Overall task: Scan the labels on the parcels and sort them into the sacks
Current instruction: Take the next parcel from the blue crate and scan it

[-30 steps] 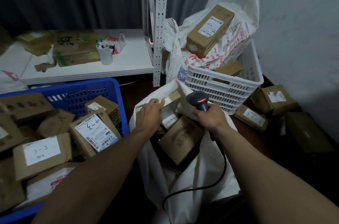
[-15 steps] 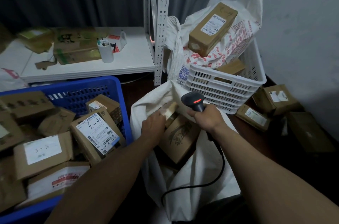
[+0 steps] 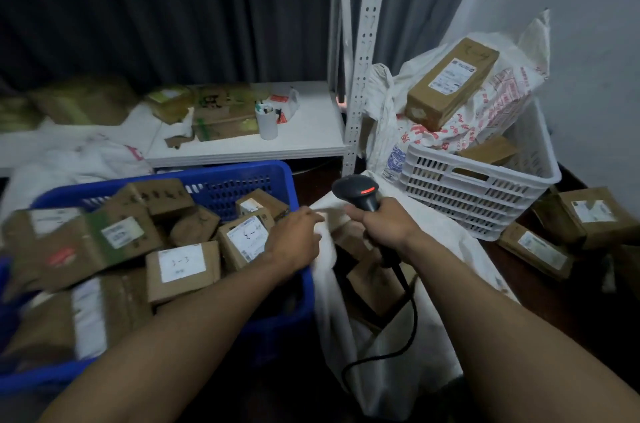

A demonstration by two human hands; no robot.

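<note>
My right hand (image 3: 386, 227) grips a black barcode scanner (image 3: 356, 192) with its red light lit, held over the mouth of a white sack (image 3: 446, 249). Several brown parcels (image 3: 375, 280) lie inside that sack. My left hand (image 3: 296, 239) is at the sack's left rim, fingers curled over the bunched white cloth. Just left of it stands a blue basket (image 3: 242, 170) piled with labelled cardboard parcels, one marked "3-3" (image 3: 180, 266).
A white slotted basket (image 3: 478, 195) at the right holds a red-printed sack with a long box (image 3: 453, 83) on top. Loose parcels (image 3: 588, 214) lie on the dark floor at far right. A white shelf (image 3: 311, 131) with a cup stands behind.
My left hand has come out of the sack and moved left to its rim. The scanner has stayed over the sack's mouth. The view has tilted up and left.
</note>
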